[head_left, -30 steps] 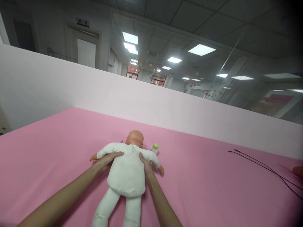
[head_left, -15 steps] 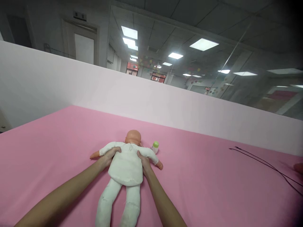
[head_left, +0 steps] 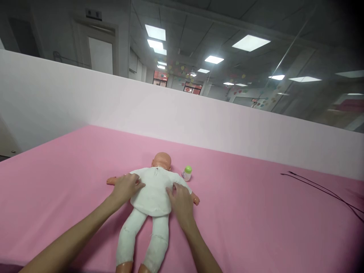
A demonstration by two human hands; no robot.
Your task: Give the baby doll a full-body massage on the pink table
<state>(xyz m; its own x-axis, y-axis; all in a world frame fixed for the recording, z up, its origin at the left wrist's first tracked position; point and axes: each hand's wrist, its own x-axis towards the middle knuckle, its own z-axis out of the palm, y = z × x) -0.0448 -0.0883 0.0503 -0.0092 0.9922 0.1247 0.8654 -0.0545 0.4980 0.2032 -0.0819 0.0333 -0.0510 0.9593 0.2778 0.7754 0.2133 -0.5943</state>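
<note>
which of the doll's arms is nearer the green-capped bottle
The arm on the picture's right, beside the right hand: the bottle sits just beyond it. The other arm lies past the left hand, across the doll.

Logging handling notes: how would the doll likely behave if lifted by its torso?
The doll looks cloth-bodied, so its legs would probably dangle limp. Its hard-looking head may loll. Flat on the pink sheet, it seems unlikely to roll.
</note>
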